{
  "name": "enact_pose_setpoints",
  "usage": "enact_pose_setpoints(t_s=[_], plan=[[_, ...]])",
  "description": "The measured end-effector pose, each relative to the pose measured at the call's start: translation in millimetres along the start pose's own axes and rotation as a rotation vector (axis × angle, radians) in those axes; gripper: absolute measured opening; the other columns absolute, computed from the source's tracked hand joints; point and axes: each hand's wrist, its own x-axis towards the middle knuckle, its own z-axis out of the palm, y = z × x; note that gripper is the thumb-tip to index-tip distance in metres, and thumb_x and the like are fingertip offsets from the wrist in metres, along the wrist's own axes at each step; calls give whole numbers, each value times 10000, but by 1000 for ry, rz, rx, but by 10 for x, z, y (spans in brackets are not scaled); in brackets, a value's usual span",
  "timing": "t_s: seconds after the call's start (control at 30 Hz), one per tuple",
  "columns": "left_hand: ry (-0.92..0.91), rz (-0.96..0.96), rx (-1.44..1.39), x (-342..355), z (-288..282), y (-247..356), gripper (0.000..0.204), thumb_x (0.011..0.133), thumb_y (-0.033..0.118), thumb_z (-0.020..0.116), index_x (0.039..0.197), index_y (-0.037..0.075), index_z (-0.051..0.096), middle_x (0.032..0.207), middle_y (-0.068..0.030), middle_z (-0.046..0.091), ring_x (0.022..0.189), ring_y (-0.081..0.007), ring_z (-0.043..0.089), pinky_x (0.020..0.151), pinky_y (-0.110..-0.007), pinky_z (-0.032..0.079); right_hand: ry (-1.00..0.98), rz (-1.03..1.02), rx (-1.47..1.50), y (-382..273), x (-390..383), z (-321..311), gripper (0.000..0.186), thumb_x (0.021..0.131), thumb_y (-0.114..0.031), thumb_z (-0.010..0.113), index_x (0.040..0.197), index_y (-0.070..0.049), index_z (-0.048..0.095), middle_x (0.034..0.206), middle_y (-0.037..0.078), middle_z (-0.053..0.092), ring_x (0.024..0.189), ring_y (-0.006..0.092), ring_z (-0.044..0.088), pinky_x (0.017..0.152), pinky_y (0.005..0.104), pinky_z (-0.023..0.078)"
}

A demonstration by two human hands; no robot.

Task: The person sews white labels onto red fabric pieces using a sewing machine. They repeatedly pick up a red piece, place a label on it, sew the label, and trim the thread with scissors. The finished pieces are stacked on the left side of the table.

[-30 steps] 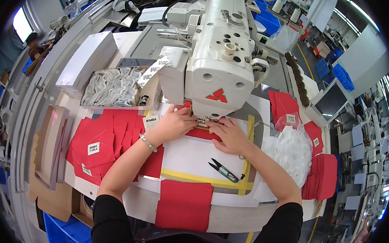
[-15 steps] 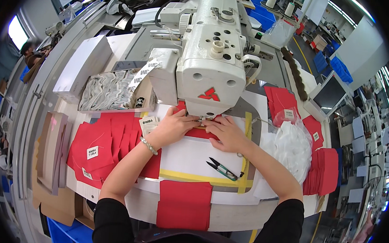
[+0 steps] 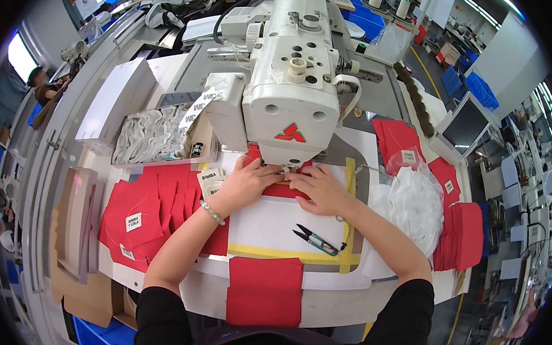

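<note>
Toward twelve o'clock, the left hand [image 3: 248, 182] and right hand [image 3: 320, 189] rest on a flat red fabric piece [image 3: 279, 190] under the boxy white sewing-machine head [image 3: 292, 113]; whether they pinch, I cannot tell. Alignment seems in hand; the next move calls for flat fabric, fingertips clear

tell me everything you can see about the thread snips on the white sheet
The thread snips have two dark, pointed, metal-looking blades, spread slightly apart, and a dark and green handle. They lie on the white sheet, tips toward the picture's upper left, handle end close to the yellow tape on the right. The right hand is nearest, not touching.
</note>
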Motion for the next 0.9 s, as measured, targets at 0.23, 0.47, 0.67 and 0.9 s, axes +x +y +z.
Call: enact_pose_setpoints(t_s=[0.23,0.47,0.67,0.9], plan=[[38,16,-60,11,37,-66,326,856,87,605,1139,212,705,1259,44,629,1116,-179,542,987,-447,325,128,10,-44,4,-25,-16,224,755,-150,681,969,-112,623,1169,45,612,1024,238,551,895,400,407],[6,-88,-90,102,70,-191,330,892,113,605,1167,256,717,1147,-21,664,1091,-204,555,941,-459,325,192,11,-61,223,49,20,207,731,-140,694,927,-114,631,1085,67,599,1020,260,550,860,405,412],[5,-69,-47,92,43,-184,345,888,111,608,1179,262,716,1088,-43,671,1067,-219,563,918,-452,327,194,15,-54,216,71,24,185,740,-144,683,915,-110,634,1068,56,592,1007,245,553,856,389,417],[-105,-152,-156,133,-52,-110,379,902,85,581,1216,260,703,1188,-79,652,1172,-266,514,1013,-466,288,235,23,-41,218,64,11,193,738,-131,689,924,-107,643,1025,51,597,980,240,566,847,382,425]])
